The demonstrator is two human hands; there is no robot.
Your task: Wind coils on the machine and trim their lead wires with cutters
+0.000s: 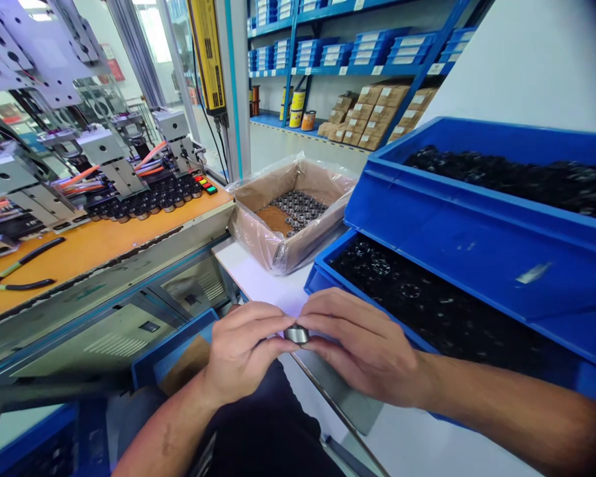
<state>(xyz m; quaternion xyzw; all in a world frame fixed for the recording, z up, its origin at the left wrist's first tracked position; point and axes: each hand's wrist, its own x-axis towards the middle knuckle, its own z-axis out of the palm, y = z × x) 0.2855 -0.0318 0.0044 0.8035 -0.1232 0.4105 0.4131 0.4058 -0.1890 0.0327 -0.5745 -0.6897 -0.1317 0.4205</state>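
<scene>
Between the fingertips of both hands is a small round metal ring-like part (297, 334) with a shiny silver side. My left hand (246, 348) pinches it from the left, thumb below and fingers above. From the right, my right hand (360, 344) grips the same part in a like pinch. The part is held over my lap, near the edge of a white table (293, 291). Fingers cover its top and ends, so its full shape is hidden.
A plastic-lined cardboard box (278, 255) holds many small metal parts. Stacked blue bins (477, 232) with black parts stand at right. On the orange bench (104, 255) at left are pliers (24, 281), rows of round parts (149, 202) and a machine (109, 156).
</scene>
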